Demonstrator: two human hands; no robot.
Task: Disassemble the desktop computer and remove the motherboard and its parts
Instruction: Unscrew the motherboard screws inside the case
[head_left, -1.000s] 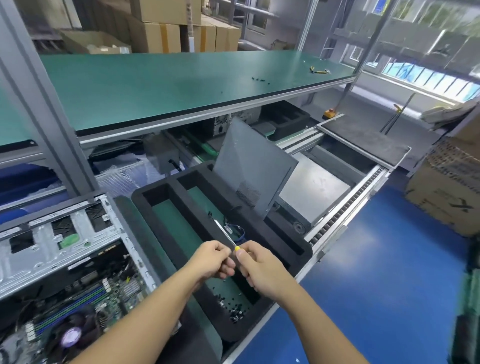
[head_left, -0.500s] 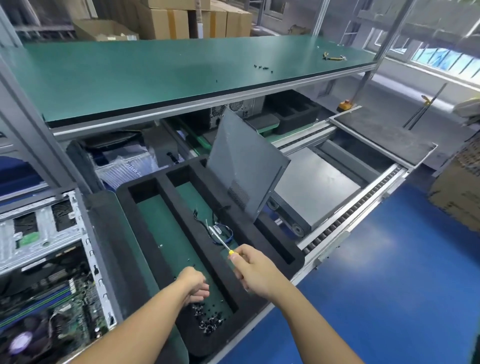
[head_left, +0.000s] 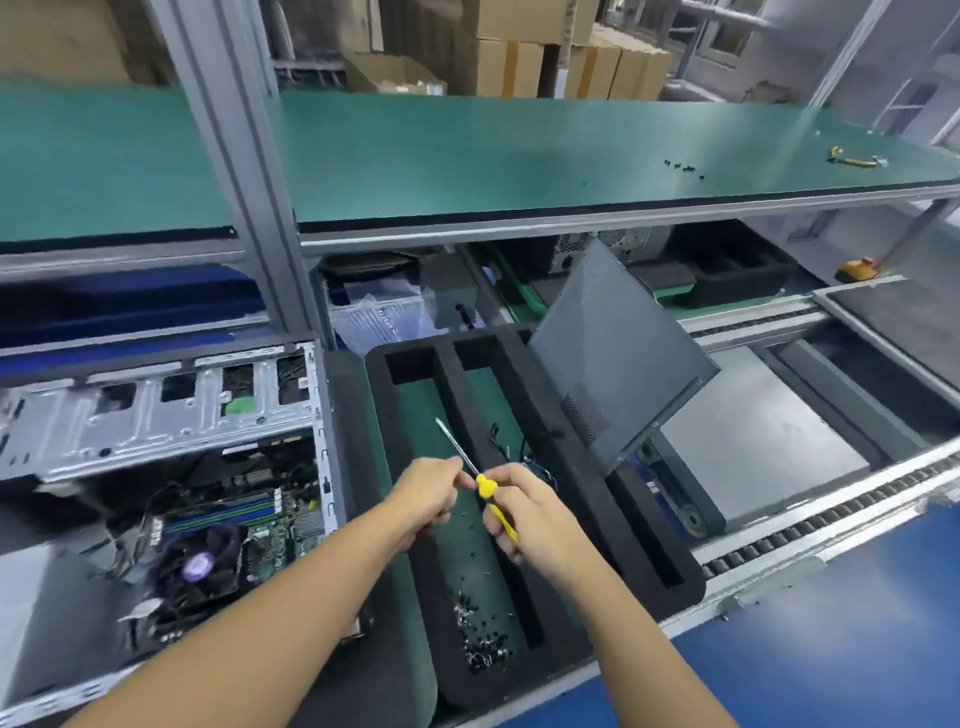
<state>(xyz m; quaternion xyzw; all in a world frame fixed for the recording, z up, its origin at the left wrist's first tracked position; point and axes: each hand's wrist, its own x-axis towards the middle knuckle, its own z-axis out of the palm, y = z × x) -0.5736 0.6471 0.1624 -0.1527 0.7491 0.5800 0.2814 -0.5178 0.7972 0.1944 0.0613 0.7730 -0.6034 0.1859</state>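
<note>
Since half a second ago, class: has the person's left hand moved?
Yes. The left hand left the screw pile and moved farther along the foam tray, to the screwdriver shaft.

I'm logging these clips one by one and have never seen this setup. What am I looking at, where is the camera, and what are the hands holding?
There is no machine here. A person works with bare hands, and the single picture comes from a camera worn on their head, looking forward and down.

The right hand grips the yellow handle of a screwdriver, and the left hand pinches its metal shaft. Below them sits a black foam tray with a heap of small screws in one compartment. A grey side panel stands tilted at the tray's right side.

On the left lies the open computer case, with the motherboard and its fan visible inside.
</note>
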